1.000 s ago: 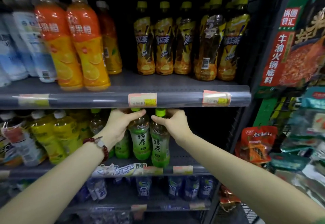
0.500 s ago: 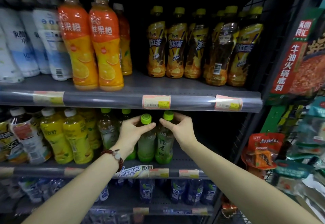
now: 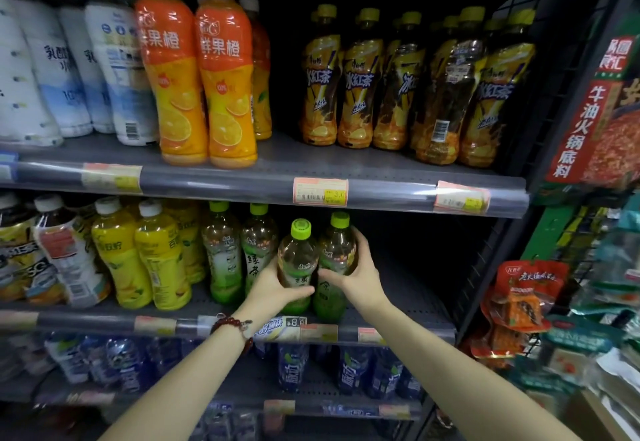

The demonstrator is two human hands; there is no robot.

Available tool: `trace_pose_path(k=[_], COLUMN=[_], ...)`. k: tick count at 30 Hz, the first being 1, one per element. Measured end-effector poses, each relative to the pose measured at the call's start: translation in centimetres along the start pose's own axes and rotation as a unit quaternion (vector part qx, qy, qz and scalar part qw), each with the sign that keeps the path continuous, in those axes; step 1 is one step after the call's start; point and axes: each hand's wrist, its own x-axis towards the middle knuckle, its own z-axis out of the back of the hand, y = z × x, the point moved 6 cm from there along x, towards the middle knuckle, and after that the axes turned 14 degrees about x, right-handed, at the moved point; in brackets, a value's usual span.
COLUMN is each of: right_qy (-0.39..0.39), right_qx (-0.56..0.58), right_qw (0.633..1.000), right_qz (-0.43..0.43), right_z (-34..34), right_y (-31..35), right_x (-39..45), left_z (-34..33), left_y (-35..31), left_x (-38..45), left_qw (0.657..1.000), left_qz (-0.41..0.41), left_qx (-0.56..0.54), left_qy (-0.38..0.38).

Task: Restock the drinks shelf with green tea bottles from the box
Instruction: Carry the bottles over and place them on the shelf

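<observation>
The left hand (image 3: 273, 288) grips one green tea bottle (image 3: 297, 264), the right hand (image 3: 356, 276) grips another bottle (image 3: 335, 257) beside it, both standing on the shelf (image 3: 398, 302).

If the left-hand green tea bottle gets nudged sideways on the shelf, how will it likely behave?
The green tea bottle looks full, so probably heavy for its size. Tall and narrow-based, it may tip rather than slide. Its glossy plastic could slip in the left hand.

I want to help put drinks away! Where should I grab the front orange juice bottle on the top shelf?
Grip the orange juice bottle around its narrow waist, reaching straight in from the front. It stands upright at the shelf edge, with bottles tight on either side, so only the front is open.
</observation>
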Motion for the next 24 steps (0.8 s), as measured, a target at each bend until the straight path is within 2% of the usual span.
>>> trace_pose_path(k=[5,10,18,24], right_qy=[0.006,-0.026,-0.036,-0.027], right_qx=[-0.075,-0.108,-0.115,-0.119], right_qw=[0.995,0.992,0.988,0.985], right_qz=[-0.065,-0.067,-0.093,-0.12], right_z=[-0.2,-0.2,-0.2,0.1], right_y=[-2.6,-4.0,-4.5,-5.1], right_x=[-0.4,-1.0,1.0,0.3], left_z=[-0.4,-0.7,-1.4,-1.3], left_y=[1.7,0.9,0.6,0.9], left_x=[-0.4,0.6,1.6,1.5], left_qw=[0.998,0.99,0.989,0.988], left_qz=[0.021,0.041,0.076,0.096], left_qx=[0.062,0.122,0.099,0.109], left_qy=[-0.024,-0.056,-0.083,-0.049])
